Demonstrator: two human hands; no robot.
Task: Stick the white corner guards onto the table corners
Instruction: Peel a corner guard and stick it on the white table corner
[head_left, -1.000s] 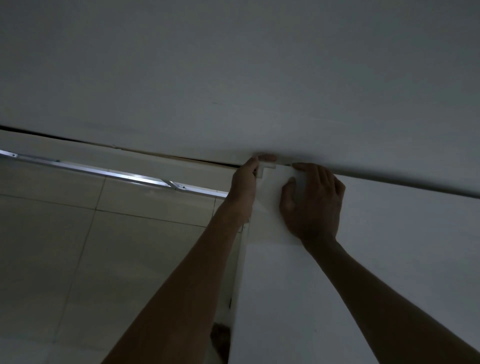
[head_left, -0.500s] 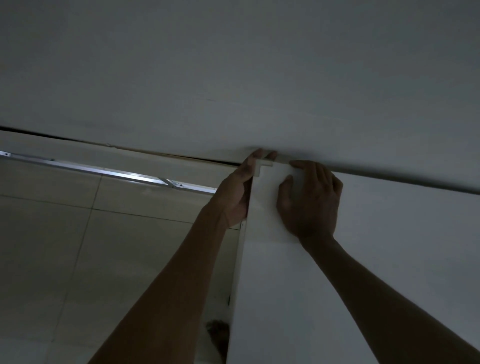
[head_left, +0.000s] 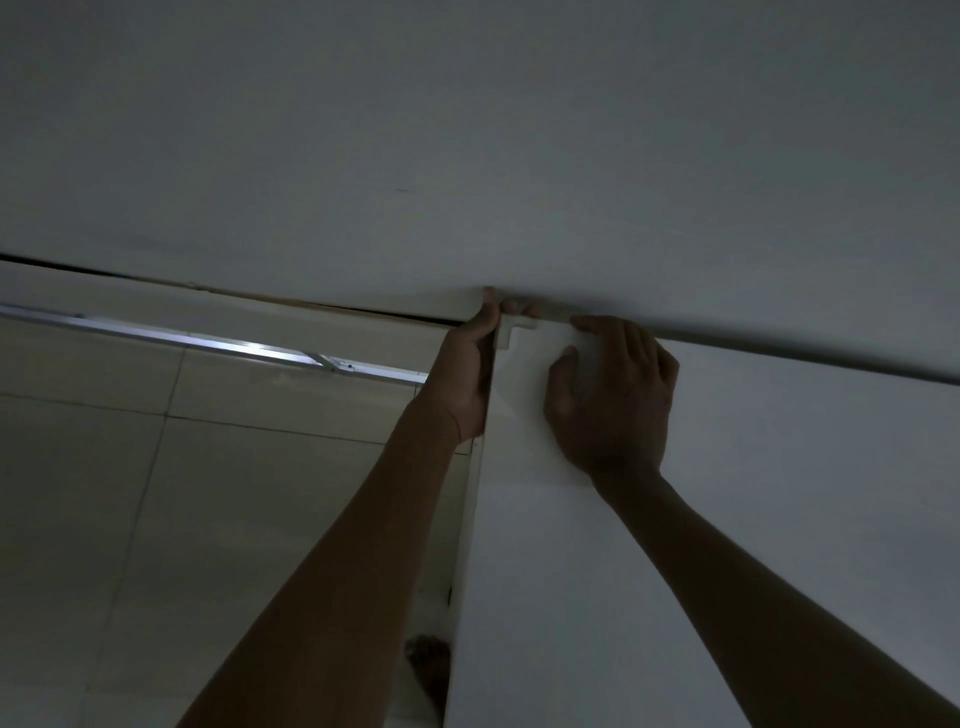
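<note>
A white L-shaped corner guard (head_left: 511, 331) sits on the far left corner of the white table (head_left: 597, 597), close against the wall. My left hand (head_left: 470, 371) wraps around the table's left side edge, with its fingertips curled over the corner behind the guard. My right hand (head_left: 615, 395) lies flat on the tabletop just right of the guard, fingers spread, index fingertip at the back edge. The light is dim.
A pale wall (head_left: 467, 156) rises right behind the corner. Left of the table lies a tiled floor (head_left: 130, 493) with a metal strip (head_left: 218, 345) along the wall's base. A foot (head_left: 428, 660) shows below the table's edge.
My left hand has slid down along the table's side edge and its fingertips now reach over the corner behind the guard. My right hand has stayed flat in place.
</note>
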